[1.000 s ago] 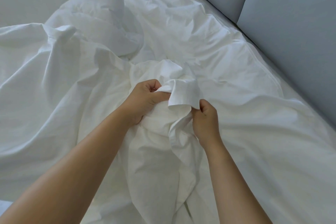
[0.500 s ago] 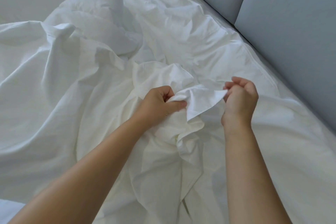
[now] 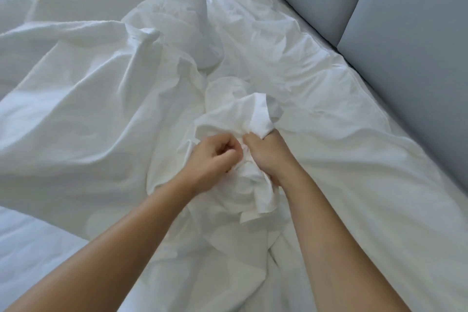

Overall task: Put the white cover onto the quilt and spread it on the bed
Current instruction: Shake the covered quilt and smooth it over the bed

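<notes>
**Q:** Position of the white cover (image 3: 253,114)?

**A:** I read it bunched dead ahead. My right hand (image 3: 268,157) clasps the raised fold. My left hand (image 3: 215,157), just beside it, has its fingers curled into the same fabric. The ridge runs away from me.

**Q:** Obscured?

**A:** Fingertips are buried. I cannot separate the quilt from the cover.

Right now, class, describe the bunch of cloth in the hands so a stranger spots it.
Left of the grey panels lies the white bed. Mid-bed, left hand and right hand grip a bunch of white cover. Only it is held, a flap poking up.
</notes>
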The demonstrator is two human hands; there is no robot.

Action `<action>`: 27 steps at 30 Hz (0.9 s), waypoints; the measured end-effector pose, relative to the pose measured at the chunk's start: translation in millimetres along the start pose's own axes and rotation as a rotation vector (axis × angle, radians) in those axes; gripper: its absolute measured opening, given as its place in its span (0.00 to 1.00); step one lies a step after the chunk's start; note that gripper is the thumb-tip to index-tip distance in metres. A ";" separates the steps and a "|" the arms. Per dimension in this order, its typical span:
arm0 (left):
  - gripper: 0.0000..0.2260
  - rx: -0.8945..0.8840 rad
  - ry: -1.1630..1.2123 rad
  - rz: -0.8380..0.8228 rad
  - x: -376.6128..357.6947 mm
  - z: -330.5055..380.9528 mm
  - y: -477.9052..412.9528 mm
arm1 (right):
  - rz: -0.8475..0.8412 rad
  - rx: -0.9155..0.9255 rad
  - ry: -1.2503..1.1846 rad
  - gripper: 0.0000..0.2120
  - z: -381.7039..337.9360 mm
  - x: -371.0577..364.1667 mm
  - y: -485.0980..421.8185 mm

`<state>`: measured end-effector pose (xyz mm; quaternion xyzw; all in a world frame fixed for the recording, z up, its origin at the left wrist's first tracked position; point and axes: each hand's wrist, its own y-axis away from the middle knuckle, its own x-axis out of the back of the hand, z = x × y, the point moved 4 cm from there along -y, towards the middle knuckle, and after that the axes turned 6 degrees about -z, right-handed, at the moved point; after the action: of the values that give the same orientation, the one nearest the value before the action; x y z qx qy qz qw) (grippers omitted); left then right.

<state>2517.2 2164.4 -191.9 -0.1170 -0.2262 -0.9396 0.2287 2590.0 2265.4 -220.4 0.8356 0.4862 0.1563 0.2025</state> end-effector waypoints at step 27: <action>0.12 0.366 0.036 0.235 213.9 -182.2 556.0 | -0.504 0.346 0.939 0.24 16.1 -508.1 440.5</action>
<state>2578.7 1555.7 -74.6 -0.0823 -0.3738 -0.8517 0.3579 2684.2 1621.2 -51.0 0.5552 0.7275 0.3763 -0.1445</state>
